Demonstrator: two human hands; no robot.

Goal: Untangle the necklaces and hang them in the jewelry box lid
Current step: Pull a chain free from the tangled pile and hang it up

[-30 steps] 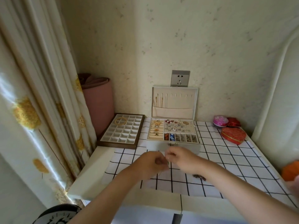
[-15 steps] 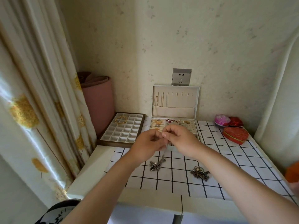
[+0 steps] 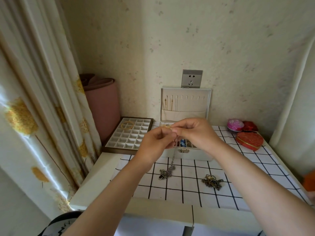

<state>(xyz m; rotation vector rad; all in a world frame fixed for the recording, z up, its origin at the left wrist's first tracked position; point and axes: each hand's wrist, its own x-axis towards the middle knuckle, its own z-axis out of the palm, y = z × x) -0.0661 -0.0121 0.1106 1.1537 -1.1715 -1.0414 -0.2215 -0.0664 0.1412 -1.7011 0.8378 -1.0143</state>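
While our left hand (image 3: 153,147) and right hand (image 3: 197,133) pinch the upper end of a silver necklace (image 3: 173,158), its tangled end lies on the grid cloth (image 3: 187,189) of the bench (image 3: 95,184) before the open jewelry box (image 3: 197,155).

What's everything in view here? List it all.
jewelry box: one, white, open, back centre
jewelry box lid: one, cream, upright behind box
gold chains: few, gold, hung in lid's left
silver necklace: one, silver, dangling from both hands onto cloth
tangled necklaces: one clump, dark, on cloth
compartment tray: one, white, left of box
bangles: count unclear, gold, in tray
heart-shaped box: one, red, right
round box: one, pink, back right
small box: one, red, beside round box
wall socket: one, grey, above lid
rolled mat: one, pink, left corner
curtain: one, cream, left
checked cloth: one, black-and-white, on table
left hand: one, pinching necklace
right hand: one, pinching necklace
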